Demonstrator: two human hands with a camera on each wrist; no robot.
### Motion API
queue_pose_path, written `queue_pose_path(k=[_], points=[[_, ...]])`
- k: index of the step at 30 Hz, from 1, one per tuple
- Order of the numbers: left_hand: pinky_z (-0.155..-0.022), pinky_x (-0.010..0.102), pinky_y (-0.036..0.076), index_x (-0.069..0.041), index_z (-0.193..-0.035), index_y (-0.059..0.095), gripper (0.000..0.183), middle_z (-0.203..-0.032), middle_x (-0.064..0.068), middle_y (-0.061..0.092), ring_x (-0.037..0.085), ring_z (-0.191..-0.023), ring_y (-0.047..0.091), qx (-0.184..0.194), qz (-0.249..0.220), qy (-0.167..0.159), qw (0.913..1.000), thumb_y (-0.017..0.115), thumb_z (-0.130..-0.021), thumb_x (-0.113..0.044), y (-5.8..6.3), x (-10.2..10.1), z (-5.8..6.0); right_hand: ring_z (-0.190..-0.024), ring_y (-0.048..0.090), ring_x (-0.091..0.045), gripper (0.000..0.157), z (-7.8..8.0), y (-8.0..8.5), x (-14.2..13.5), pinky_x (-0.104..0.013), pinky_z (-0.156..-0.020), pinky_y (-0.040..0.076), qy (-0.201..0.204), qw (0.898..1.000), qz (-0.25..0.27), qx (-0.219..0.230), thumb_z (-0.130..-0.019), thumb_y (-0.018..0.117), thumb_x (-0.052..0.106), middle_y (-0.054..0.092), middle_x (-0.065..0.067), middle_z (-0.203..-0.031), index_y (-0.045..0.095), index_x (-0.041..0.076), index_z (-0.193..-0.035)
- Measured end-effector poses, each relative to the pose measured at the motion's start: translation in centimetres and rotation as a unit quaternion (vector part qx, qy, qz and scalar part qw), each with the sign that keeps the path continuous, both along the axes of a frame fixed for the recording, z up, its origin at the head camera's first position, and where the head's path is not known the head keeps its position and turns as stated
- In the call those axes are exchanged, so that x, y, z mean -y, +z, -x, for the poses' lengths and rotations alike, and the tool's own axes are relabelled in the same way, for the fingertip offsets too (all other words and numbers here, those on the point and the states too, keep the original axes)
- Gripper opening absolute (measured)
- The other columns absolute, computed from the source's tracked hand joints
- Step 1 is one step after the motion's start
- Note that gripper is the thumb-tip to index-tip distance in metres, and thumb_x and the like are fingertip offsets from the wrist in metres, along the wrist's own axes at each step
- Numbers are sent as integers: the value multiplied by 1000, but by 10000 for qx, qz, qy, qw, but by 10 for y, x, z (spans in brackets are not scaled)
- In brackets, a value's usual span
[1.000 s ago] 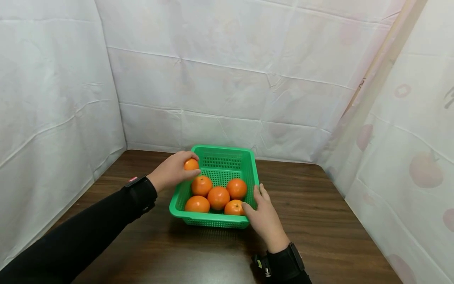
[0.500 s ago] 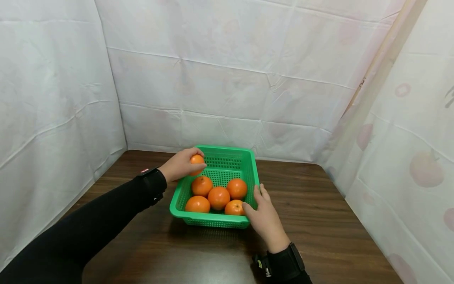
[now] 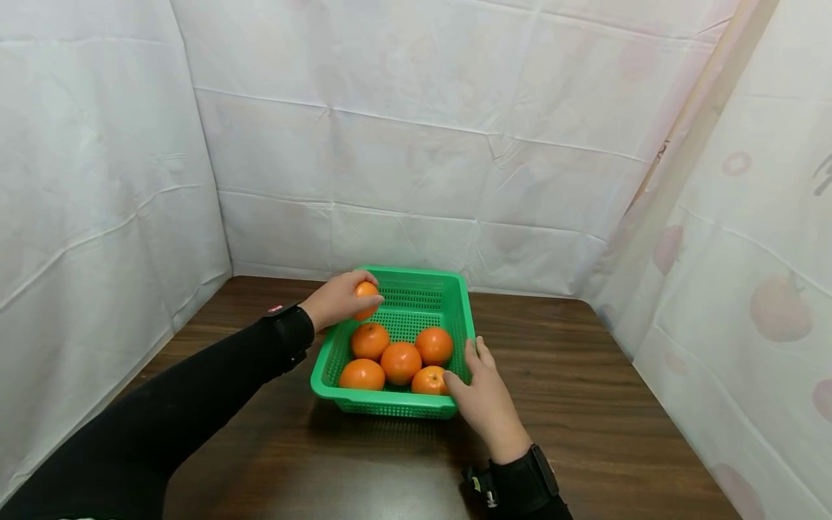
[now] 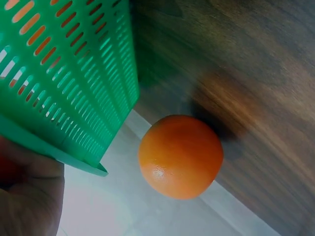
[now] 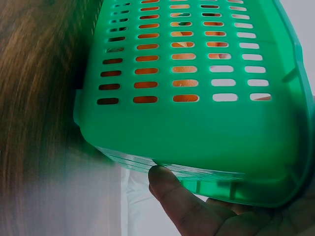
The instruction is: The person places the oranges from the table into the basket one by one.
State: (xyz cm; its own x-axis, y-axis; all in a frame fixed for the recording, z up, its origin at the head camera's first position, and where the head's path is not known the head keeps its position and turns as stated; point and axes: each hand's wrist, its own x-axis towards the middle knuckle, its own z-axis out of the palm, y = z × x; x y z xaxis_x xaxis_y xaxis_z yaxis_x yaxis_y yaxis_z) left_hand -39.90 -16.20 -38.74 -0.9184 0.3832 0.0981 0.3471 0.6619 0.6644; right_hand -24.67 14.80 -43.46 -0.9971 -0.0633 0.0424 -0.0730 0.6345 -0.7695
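Observation:
An orange point(image 3: 366, 292) is held between the fingers and thumb of my left hand point(image 3: 336, 297), over the far left of the green basket point(image 3: 458, 303). Only part of that fruit shows past the hand. Several oranges point(image 3: 401, 362) lie in the basket's near half. My right hand point(image 3: 486, 404) grips the near right corner, thumb over the rim and fingers along the outer wall. In the right wrist view, one finger point(image 5: 172, 191) touches that wall from outside. The left wrist view shows another orange point(image 4: 180, 157) on the table outside the basket; the head view does not show it.
The basket stands on a dark wooden table point(image 3: 585, 404). White cloth point(image 3: 403, 144) hangs behind the table and on both sides. The basket's far half shows bare mesh floor point(image 3: 412, 318).
My left hand has moved right with its orange, from the left rim to further over the basket. The right hand, basket and oranges inside it have stayed in place.

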Motion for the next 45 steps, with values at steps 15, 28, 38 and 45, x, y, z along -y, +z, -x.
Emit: queue_pose_path(k=[15, 28, 38, 45], points=[[-83, 40, 53, -25, -139, 60, 46, -127, 3, 65, 22, -96, 62, -489, 614, -1, 9969, 65, -104, -53, -4, 0, -5, -160, 28, -44, 79, 1, 1, 4, -67, -122, 36, 51, 10000, 19, -5, -107, 59, 40, 8, -12, -181, 22, 11, -170], [-89, 41, 53, -29, -142, 57, 53, -138, 3, 61, 22, -104, 62, -651, 1049, 74, 9923, 72, -98, -56, -10, -4, -2, -160, 28, -44, 79, 3, -1, 2, -67, -122, 36, 7, 10000, -12, 12, -106, 59, 41, 8, -11, -181, 22, 12, -170], [-89, 43, 51, -28, -148, 52, 60, -136, 3, 61, 22, -103, 62, -687, 1080, 1, 9918, 74, -93, -41, -12, 2, -2, -161, 27, -45, 79, 3, 0, 2, -68, -122, 35, -21, 10000, -5, 13, -106, 59, 40, 8, -11, -181, 22, 12, -170], [-88, 43, 51, -26, -149, 51, 62, -135, 2, 61, 20, -103, 62, -1036, 1054, 86, 9890, 69, -93, -41, -20, 5, -2, -160, 28, -45, 79, 4, 0, 2, -68, -122, 35, -12, 10000, 36, -12, -106, 59, 41, 9, -12, -181, 22, 12, -170]])
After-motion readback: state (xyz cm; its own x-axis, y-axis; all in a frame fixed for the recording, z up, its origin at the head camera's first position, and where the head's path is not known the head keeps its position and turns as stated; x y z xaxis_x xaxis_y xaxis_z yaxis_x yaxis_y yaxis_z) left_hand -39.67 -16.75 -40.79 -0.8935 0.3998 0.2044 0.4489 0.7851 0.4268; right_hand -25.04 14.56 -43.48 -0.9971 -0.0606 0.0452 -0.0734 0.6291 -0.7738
